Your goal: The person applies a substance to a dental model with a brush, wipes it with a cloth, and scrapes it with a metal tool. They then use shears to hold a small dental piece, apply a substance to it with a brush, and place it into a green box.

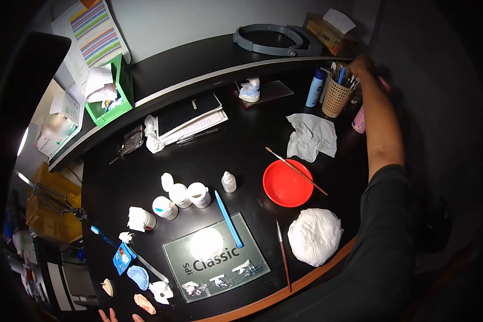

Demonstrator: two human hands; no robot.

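My right hand (362,65) reaches to the back right, beside the woven holder (335,99) full of brushes and pens; its fingers are dark and what they touch is hidden. Only fingertips of my left hand (112,315) show at the bottom left edge, spread apart, near a pink dental piece (144,304). A glass slab (172,257) marked "Classic" bears white paste heaps and the end of a blue stick (228,217). A brush (298,170) lies across the red bowl (284,188); another brush (283,257) lies beside the white tissue pad (315,236).
Several white jars (180,195) and a dropper bottle (228,182) stand mid-table. Crumpled tissue (312,137), a blue bottle (315,89) and a pink bottle (359,121) are at right. A green box (124,86) and grey headband (268,48) sit on the raised shelf.
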